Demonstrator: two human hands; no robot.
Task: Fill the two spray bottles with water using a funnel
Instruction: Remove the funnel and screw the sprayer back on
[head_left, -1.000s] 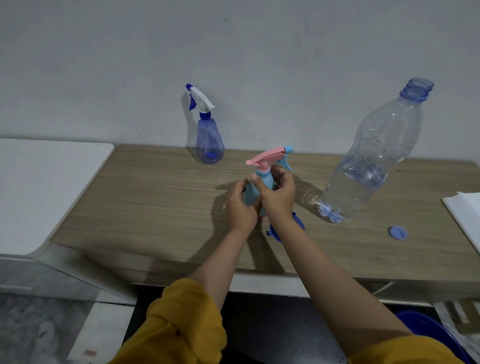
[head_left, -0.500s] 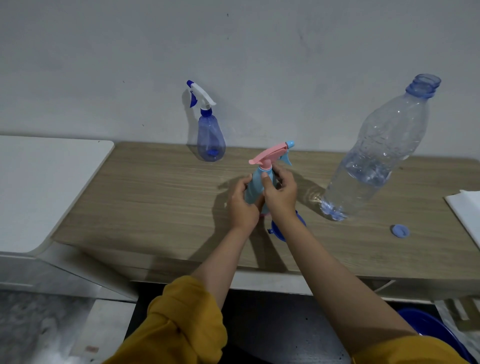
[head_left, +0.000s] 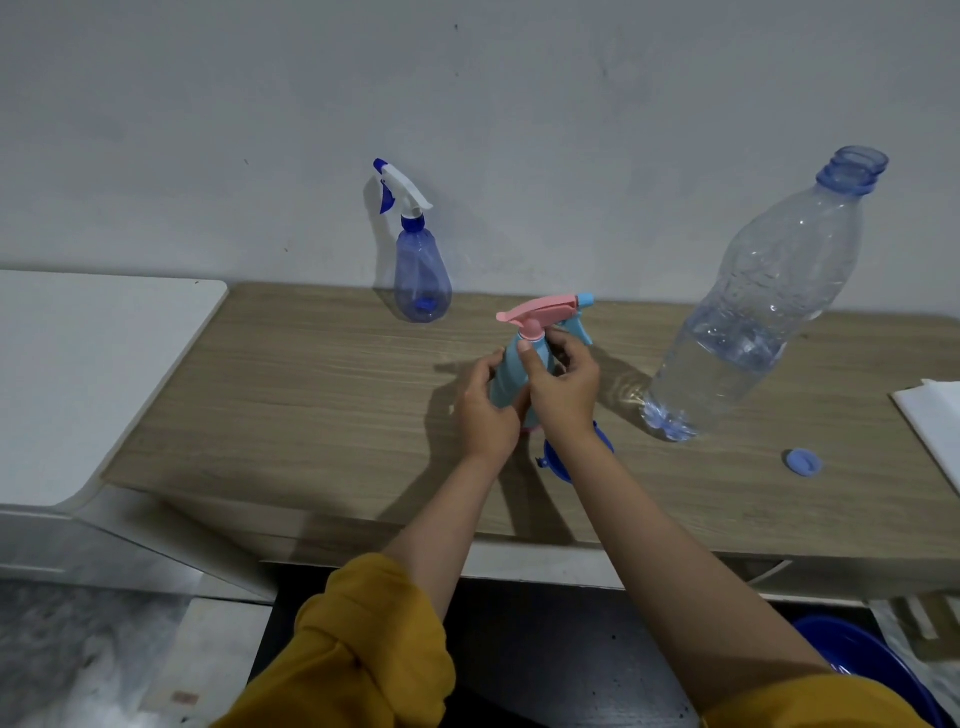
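A light blue spray bottle (head_left: 511, 371) with a pink trigger head stands on the wooden table (head_left: 311, 405) at the centre. My left hand (head_left: 483, 410) grips its body. My right hand (head_left: 563, 384) pinches its neck just under the pink head. A blue funnel (head_left: 561, 462) lies on the table behind my right wrist, mostly hidden. A second, translucent blue spray bottle (head_left: 421, 275) with a white head stands by the wall. A large clear water bottle (head_left: 748, 322), uncapped and partly full, stands to the right.
The water bottle's blue cap (head_left: 802, 461) lies on the table at the right. A white sheet (head_left: 935, 421) sits at the right edge. A white surface (head_left: 78, 374) adjoins the table on the left. A blue basin (head_left: 872, 670) shows below the table.
My right hand has shifted slightly on the bottle's neck and the pink head has turned a little. The bottle stays in place between both hands.
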